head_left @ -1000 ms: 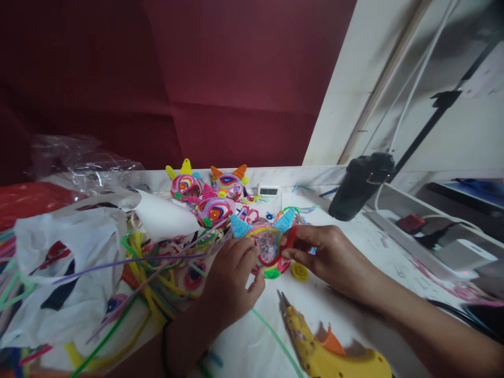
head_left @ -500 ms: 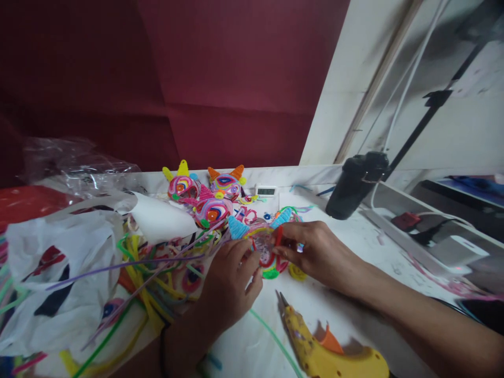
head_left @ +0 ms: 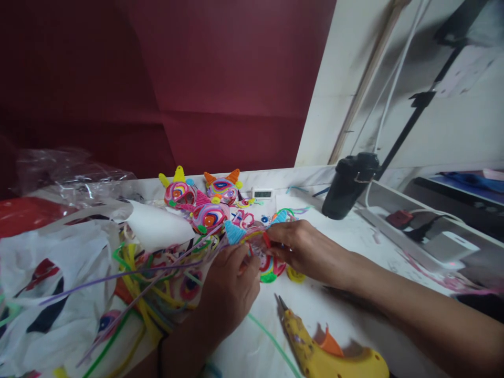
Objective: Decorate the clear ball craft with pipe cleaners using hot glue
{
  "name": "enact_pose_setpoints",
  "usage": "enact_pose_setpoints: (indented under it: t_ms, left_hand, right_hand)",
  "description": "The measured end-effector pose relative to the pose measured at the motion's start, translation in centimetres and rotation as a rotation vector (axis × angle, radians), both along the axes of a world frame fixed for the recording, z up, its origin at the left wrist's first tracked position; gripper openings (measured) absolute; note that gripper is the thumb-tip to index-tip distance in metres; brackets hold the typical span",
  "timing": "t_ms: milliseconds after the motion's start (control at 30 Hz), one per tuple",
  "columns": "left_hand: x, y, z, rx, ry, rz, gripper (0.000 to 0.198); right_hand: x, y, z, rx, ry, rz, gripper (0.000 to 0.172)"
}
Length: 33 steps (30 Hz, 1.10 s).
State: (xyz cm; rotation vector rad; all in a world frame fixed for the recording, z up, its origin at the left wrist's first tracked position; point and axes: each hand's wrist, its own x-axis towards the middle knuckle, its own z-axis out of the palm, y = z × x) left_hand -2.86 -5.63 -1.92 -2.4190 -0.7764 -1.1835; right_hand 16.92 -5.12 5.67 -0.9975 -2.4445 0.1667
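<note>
A colourful pipe-cleaner mask (head_left: pixel 271 273) with light blue ears lies on the white table in front of me, partly covered by my hands. My left hand (head_left: pixel 232 289) has its fingers curled in over the mask's left side; whatever its fingertips hold is hidden. Between the thumb and fingers of my right hand (head_left: pixel 303 247) is a red piece of pipe cleaner (head_left: pixel 266 241), held over the middle of the mask. Nearer to me rests a yellow glue gun (head_left: pixel 334 352) with an orange trigger. A coiled yellow pipe cleaner (head_left: pixel 295 274) is beneath my right hand.
Several finished-looking masks (head_left: pixel 210 216) stand at the back, by a small digital display (head_left: pixel 262 193). Loose pipe cleaners (head_left: pixel 137 283) and a white plastic bag (head_left: pixel 79 315) crowd the left. A black bottle (head_left: pixel 346 186) and a white tray (head_left: pixel 417 231) are on the right.
My right hand has moved a little left with the red pipe cleaner, closer to my left hand. The left fingers have drawn closer together. The whole view has shifted slightly.
</note>
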Motion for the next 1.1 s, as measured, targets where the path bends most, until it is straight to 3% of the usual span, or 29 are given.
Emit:
enact_pose_setpoints:
  t_ms: [133,433,1100]
  left_hand:
    - [0.0,0.1,0.3,0.060,0.026,0.016,0.021]
    - [-0.5,0.7,-0.4,0.193,0.114,0.008,0.025]
    - [-0.7,0.8,0.7,0.264,0.207,0.025,0.025]
  right_hand:
    - [-0.2,0.3,0.3,-0.031,-0.037,0.000,0.019]
    - [-0.6,0.7,1.3,-0.127,-0.106,-0.050,0.022]
    - [0.1,1.9,1.3,-0.191,0.001,-0.080,0.022]
